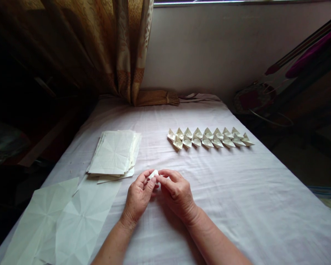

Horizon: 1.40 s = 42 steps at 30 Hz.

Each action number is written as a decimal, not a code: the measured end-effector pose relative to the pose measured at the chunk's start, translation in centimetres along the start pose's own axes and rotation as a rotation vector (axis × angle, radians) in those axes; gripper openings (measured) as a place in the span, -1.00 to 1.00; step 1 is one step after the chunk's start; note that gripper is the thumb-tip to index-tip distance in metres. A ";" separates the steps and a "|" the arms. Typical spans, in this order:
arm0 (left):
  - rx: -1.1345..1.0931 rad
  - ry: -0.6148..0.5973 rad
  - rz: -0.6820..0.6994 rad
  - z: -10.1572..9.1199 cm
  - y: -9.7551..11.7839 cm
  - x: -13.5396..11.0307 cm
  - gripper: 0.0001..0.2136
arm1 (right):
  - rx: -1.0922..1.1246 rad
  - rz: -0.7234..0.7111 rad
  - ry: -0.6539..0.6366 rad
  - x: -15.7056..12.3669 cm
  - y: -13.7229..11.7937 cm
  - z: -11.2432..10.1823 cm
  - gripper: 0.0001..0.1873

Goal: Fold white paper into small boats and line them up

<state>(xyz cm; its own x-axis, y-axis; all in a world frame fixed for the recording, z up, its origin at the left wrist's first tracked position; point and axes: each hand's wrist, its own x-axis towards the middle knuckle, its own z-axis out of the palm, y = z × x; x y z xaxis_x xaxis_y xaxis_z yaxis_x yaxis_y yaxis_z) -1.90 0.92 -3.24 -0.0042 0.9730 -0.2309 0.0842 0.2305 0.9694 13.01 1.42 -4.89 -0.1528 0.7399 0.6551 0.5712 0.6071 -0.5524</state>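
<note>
A small folded piece of white paper [153,174] is pinched between my two hands, above the middle of the cloth-covered surface. My left hand [139,193] grips it from the left, thumb on the near side. From the right, my right hand [178,193] closes its thumb and fingers on the same paper. Most of the folded piece is hidden by the fingers, so its full shape cannot be made out. Beyond my right hand, several folded paper boats [207,141] stand in two close rows.
A stack of creased paper sheets [111,152] lies left of my hands. Nearer, larger creased sheets [81,221] spread over the pale bedsheet [237,206]. A gold curtain [127,48] hangs to the far edge, by a white wall [209,48].
</note>
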 end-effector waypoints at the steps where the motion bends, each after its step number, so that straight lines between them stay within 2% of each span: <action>1: 0.004 0.007 0.005 0.1 -0.1 0.0 -0.49 | 0.034 0.010 -0.002 0.0 0.1 0.0 -0.63; 5: 0.081 0.043 0.105 0.5 -0.6 0.1 -0.54 | 0.226 0.120 0.042 0.1 0.6 -0.1 -0.59; 8: 0.168 0.030 0.126 0.5 -0.6 -0.1 -0.51 | 0.319 0.264 0.037 0.4 0.7 -0.5 -0.73; 10: 0.206 0.020 0.132 0.5 -0.5 -0.3 -0.49 | 0.358 0.311 -0.010 0.7 0.6 -0.8 -0.80; 14: 0.240 0.022 0.148 0.5 -0.4 -0.4 -0.49 | 0.400 0.328 -0.066 0.9 0.5 -1.0 -0.85; 30: 0.259 0.007 0.145 0.4 -0.9 -0.4 -0.53 | 0.441 0.334 -0.116 0.9 0.9 -0.9 -0.89; 34: 0.257 -0.010 0.165 0.3 -1.1 -0.4 -0.60 | 0.406 0.340 -0.111 0.9 0.9 -0.8 -0.90; 39: 0.223 -0.003 0.196 0.3 -1.0 -0.3 -0.79 | 0.451 0.408 -0.131 0.9 1.0 -0.8 -0.90; 42: 0.190 -0.016 0.183 0.3 -1.0 -0.2 -0.80 | 0.492 0.438 -0.170 1.0 1.3 -1.0 -0.86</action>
<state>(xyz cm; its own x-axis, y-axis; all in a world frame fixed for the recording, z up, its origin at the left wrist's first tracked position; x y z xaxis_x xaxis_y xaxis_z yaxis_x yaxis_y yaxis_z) -1.68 0.47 -4.17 0.0441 0.9974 -0.0565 0.2679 0.0426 0.9625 14.37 2.64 -4.41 -0.1391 0.9583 0.2495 0.1819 0.2724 -0.9448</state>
